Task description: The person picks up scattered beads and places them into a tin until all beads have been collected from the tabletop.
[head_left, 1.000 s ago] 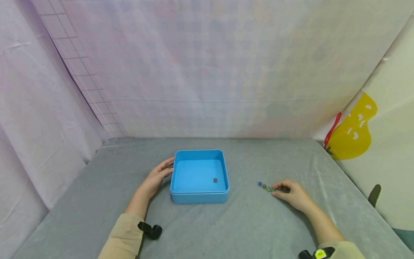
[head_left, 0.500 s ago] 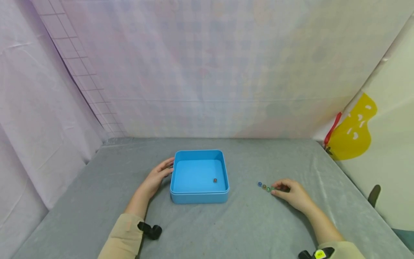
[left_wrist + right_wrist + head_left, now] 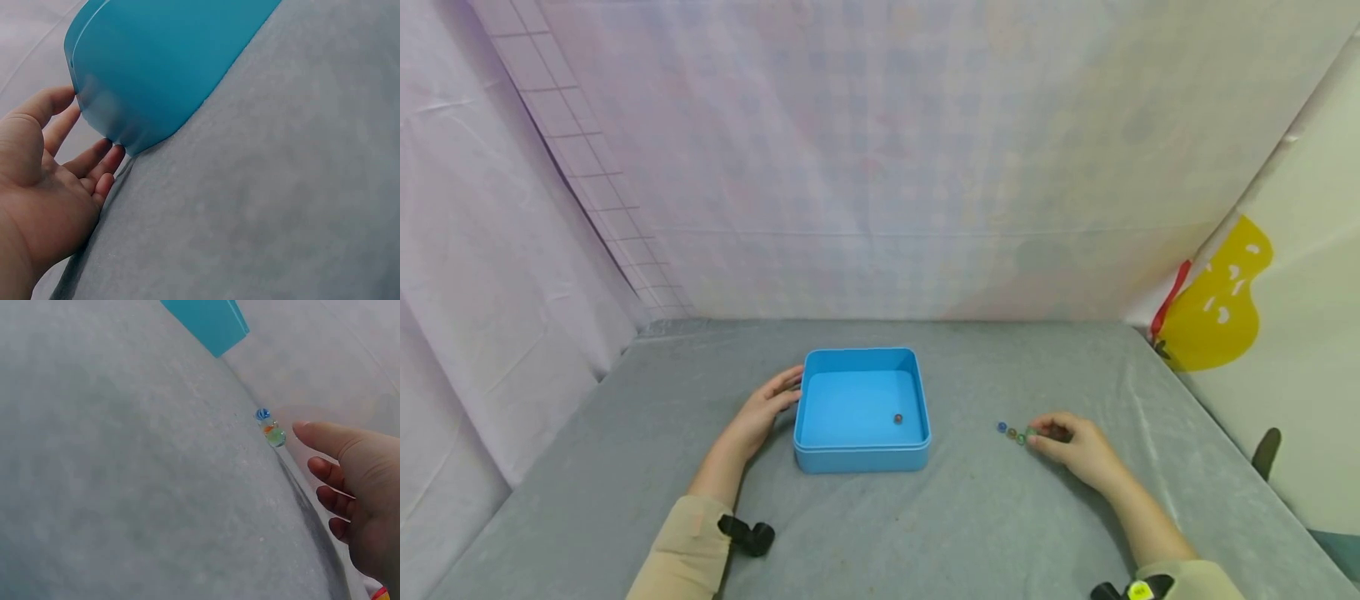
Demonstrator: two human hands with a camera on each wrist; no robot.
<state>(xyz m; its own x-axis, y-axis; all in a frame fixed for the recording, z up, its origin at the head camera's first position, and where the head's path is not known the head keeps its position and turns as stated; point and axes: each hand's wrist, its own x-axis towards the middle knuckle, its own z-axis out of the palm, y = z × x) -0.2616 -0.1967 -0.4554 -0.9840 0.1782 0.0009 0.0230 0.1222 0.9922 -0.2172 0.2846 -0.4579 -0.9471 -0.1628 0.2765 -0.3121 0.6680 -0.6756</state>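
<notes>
A square blue box (image 3: 862, 460) stands open-topped on the table, with a reddish-brown marble (image 3: 898, 418) on its floor. My left hand (image 3: 764, 417) touches the box's left side with extended fingertips; in the left wrist view the fingers spread against the blue wall (image 3: 150, 75). To the right of the box, a blue marble (image 3: 1002, 427), a brown marble (image 3: 1012, 433) and a green marble (image 3: 1021, 439) lie in a slanted row. At the row's near end my right hand (image 3: 1075, 446) pinches another green marble (image 3: 1032, 432) between thumb and forefinger. In the right wrist view the thumb hides that marble.
Grey cloth (image 3: 880, 533) covers the table. A pale curtain (image 3: 880, 167) hangs along the back edge, with more cloth at both sides. A yellow shape (image 3: 1217, 308) shows on the right-hand cloth.
My right fingertips have come up slightly, and the end green marble has risen a little with them. The left hand, the box and the other marbles stay where they were.
</notes>
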